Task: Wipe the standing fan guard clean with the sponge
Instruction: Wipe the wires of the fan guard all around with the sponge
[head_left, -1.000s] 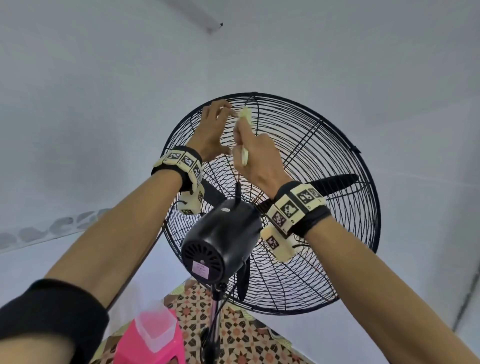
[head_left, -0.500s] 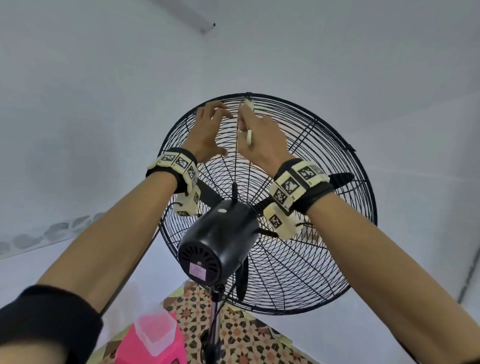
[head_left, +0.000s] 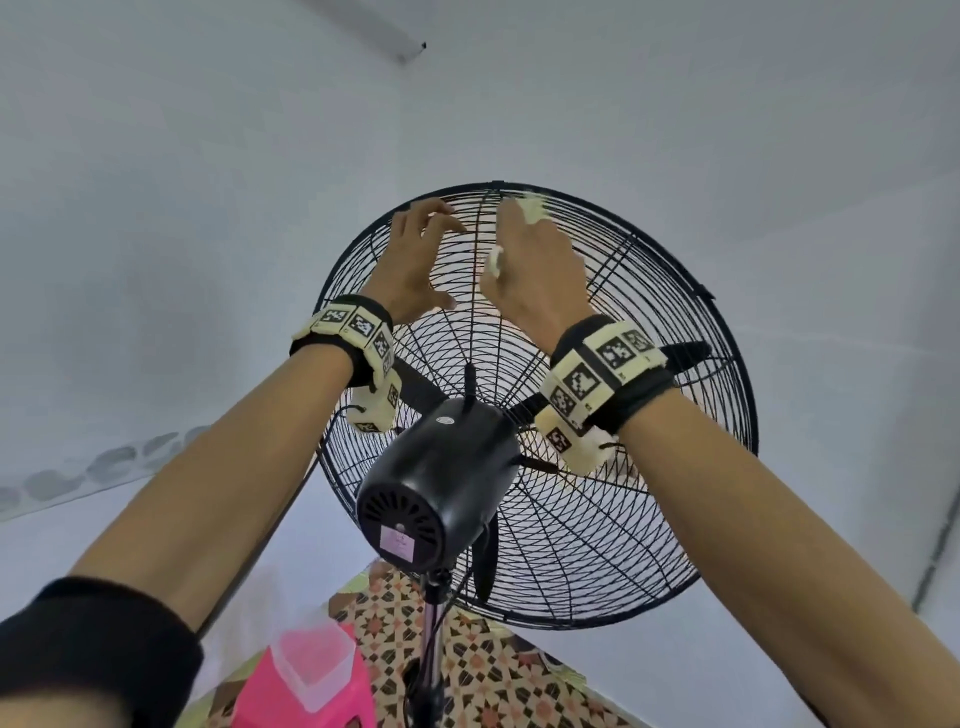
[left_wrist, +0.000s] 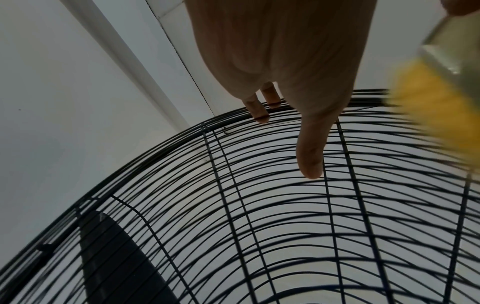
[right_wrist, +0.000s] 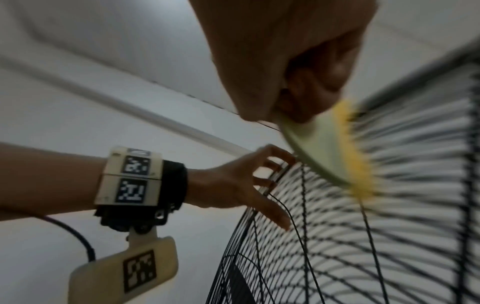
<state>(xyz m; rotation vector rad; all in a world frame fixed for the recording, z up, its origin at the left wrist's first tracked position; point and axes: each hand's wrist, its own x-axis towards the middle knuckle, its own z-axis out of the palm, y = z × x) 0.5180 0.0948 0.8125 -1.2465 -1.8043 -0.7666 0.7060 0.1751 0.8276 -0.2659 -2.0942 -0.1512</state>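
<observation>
A: Head view first. The guard (head_left: 649, 364) is seen from behind, with the motor (head_left: 441, 467) at its hub. Near the guard's top rim the right hand (head_left: 535, 280) is raised, and the sponge (head_left: 532, 208) is gripped in its curled fingers and pressed to the wires just under the rim.

B: And the left hand (head_left: 415, 265)?

A: It is held just left of the sponge, fingers spread and slightly bent, tips at the guard's upper wires. Below the guard a pink stool (head_left: 306, 691) is seen with a clear tub (head_left: 311, 665) on it, on a patterned floor (head_left: 493, 675).

B: Left wrist view now.

A: The left hand (left_wrist: 280, 72) is shown from behind the palm. Two fingertips (left_wrist: 259, 115) are laid on the guard's (left_wrist: 259, 205) rim wires, and the thumb (left_wrist: 311, 152) is stretched down across the wires. The sponge (left_wrist: 436, 115), yellow and blurred, is caught right of the thumb, against the guard's top. A blade (left_wrist: 116, 263) is seen behind the wires, lower left.

B: Right wrist view?

A: The sponge (right_wrist: 335, 152) is pinched between thumb and curled fingers of the right hand (right_wrist: 285, 61), its yellow face set on the guard (right_wrist: 363, 226). Left of it the left hand (right_wrist: 233, 185) is spread, fingertips on the guard's edge wires. Nothing is gripped by it.
</observation>
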